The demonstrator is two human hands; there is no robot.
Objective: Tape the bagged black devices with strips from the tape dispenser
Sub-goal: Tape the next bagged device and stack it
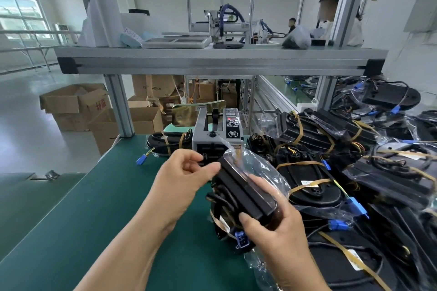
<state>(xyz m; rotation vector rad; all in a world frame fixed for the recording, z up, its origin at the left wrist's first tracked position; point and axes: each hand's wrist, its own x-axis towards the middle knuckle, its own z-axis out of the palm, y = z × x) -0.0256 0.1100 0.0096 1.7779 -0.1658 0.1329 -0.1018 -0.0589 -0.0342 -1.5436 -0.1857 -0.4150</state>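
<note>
Nearest my view: my right hand, fingers and thumb curled round the near end of a bagged black device and gripping it. The device is held just above the green mat, long axis running away from me, its far end directly in front of the tape dispenser. A blue connector hangs at its near end, beside my right thumb. The clear bag is loose and crumpled along the device's right side, and an amber strip shows on the bag near its far end.

My left hand: fingers curled, thumb tip against the far corner of the device, index finger just before the dispenser's mouth. Whether a strip is pinched between thumb and finger I cannot tell.

The dispenser stands upright at the far edge of the mat. To its left, touching it, lies a taped device with amber bands. To the right, a pile of bagged devices covers the bench, many banded in amber.

Background: aluminium shelf overhead; cardboard boxes on the floor at left.
</note>
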